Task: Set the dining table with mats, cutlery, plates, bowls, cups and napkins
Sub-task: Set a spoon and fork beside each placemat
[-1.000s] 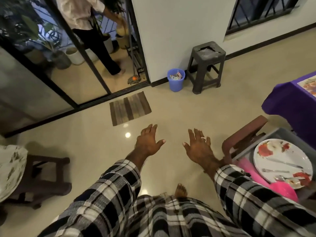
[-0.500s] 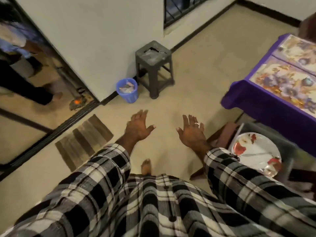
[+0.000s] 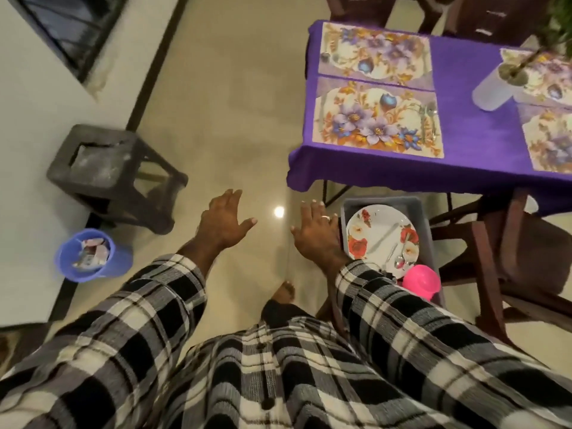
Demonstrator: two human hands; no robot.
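Your left hand and right hand both hang over the bare floor, palms down, fingers straight and spread; each grip is wide and holds nothing. A ring shows on your right hand.

Just right of your right hand, a grey tub sits on a chair beside the counter. In the tub a floral plate lies flat, with cutlery across it; the long axes run roughly from the plate's upper right toward its lower left. A pink cup sits at the tub's near end.

The counter carries a purple cloth and four floral mats. The nearest mat lies with its long axis across the view; a fork rests on its right end, pointing away from you. A frosted vase stands tilted in view between the mats.

No readable writing or brand shows anywhere.
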